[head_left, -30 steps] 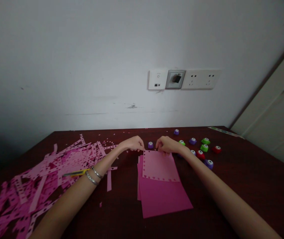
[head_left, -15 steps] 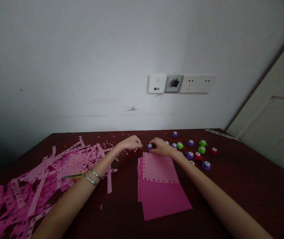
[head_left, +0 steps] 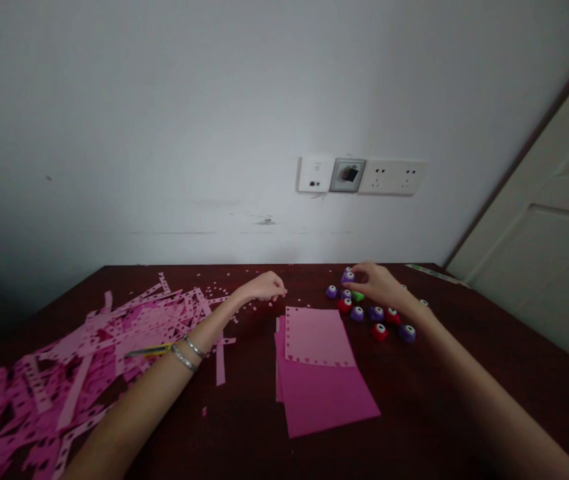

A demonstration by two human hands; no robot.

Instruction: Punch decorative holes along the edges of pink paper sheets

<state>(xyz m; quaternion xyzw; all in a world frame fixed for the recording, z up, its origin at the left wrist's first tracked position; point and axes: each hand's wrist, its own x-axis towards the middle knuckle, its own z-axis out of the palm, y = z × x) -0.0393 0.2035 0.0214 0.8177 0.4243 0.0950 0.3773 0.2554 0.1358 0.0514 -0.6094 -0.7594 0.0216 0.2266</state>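
My right hand is at the back of the table, its thumb and fingers closed on a small purple craft punch with a white round top. Around and below it stand more punches, among them a green punch, a red punch and a purple punch. My left hand rests closed on the table left of the paper; whatever its fingers hold is too small to make out. Between my arms lies a light pink sheet with small holes along its left and bottom edges, on top of darker pink sheets.
A big heap of pink punched paper strips covers the table's left side, with a yellow-handled tool on it. Tiny paper bits are scattered behind my left wrist. A printed strip lies back right. Wall sockets are above.
My right hand has moved from the light pink sheet's top edge to the right, among the punches, carrying the purple punch. My left hand has stayed in place.
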